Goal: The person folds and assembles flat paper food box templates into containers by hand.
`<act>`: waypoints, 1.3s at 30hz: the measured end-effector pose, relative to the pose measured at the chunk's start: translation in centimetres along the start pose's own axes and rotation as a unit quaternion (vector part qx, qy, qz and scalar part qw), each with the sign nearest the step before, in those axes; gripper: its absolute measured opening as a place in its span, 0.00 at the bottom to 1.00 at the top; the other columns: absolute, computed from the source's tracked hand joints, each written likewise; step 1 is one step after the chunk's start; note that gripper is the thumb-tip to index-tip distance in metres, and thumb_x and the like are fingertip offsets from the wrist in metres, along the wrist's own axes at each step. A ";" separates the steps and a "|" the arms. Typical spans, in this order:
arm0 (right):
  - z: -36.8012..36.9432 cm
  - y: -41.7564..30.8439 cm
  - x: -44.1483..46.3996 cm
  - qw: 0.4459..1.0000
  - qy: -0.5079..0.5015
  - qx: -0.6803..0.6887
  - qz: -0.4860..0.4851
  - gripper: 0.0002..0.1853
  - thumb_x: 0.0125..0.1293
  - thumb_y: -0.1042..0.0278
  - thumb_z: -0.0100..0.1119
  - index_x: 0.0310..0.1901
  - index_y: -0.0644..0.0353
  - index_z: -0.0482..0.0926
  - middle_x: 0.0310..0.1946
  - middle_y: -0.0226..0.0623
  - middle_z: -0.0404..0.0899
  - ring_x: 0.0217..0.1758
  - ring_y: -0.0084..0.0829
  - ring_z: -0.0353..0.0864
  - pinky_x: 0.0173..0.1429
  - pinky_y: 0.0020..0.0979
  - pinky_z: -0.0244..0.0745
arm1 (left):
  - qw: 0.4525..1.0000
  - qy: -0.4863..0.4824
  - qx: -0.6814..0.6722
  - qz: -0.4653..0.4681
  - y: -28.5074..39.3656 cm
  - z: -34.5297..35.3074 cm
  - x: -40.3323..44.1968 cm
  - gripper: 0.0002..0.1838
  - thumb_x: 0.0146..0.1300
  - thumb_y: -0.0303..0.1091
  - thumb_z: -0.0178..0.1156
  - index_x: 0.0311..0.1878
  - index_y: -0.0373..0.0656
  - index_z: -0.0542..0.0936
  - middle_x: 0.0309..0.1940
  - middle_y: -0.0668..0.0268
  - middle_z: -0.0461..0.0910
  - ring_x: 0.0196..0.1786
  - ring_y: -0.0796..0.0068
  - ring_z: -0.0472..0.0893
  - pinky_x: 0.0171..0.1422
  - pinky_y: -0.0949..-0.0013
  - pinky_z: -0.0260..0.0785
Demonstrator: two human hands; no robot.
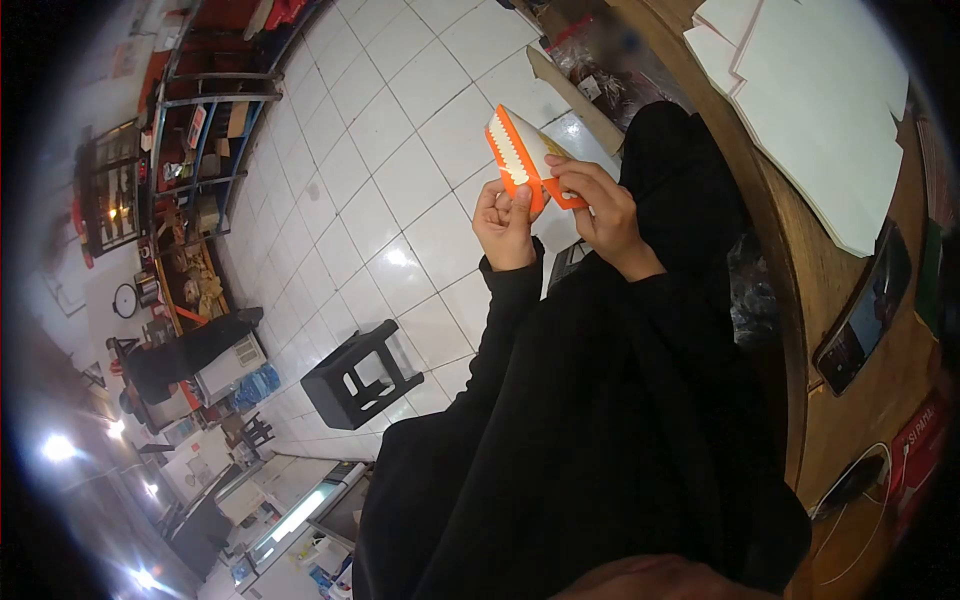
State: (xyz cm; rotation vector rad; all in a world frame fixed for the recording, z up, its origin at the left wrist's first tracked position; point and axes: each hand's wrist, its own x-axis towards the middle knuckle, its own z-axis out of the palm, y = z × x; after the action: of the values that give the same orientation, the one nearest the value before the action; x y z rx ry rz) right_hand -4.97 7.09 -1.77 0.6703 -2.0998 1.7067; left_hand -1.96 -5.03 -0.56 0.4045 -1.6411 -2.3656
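An orange and white folded paper piece [515,150] with a zigzag white edge is held up over the tiled floor. My left hand [506,225] pinches its lower end between thumb and fingers. On the other side, my right hand [605,215] grips its lower right part, where an orange flap shows. Both hands are close together, in black sleeves, above my black-clothed lap. Some fingertips are hidden behind the paper.
On the right, a wooden table [790,250] holds white sheets [820,110], a phone [865,310] and a white cable [885,500]. A black stool [362,375] stands on the tiled floor [350,180]. Shelves [215,130] line the far left.
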 end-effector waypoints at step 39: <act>-0.1 1.1 -0.2 0.939 0.028 0.251 0.233 0.05 0.53 0.81 0.57 0.33 0.68 0.78 0.34 0.35 0.72 0.36 0.20 0.72 0.38 0.18 0.68 | 0.956 0.014 0.252 0.150 -1.3 -0.6 0.4 0.05 0.53 0.24 0.59 0.32 0.31 0.77 0.33 0.62 0.76 0.35 0.79 0.73 0.39 0.80 0.64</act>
State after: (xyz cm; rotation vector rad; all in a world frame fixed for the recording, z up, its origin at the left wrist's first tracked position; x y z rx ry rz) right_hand -5.44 7.40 -2.69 0.2427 -1.8869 2.5332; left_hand -2.13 -5.29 -1.98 0.2482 -2.1147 -1.7040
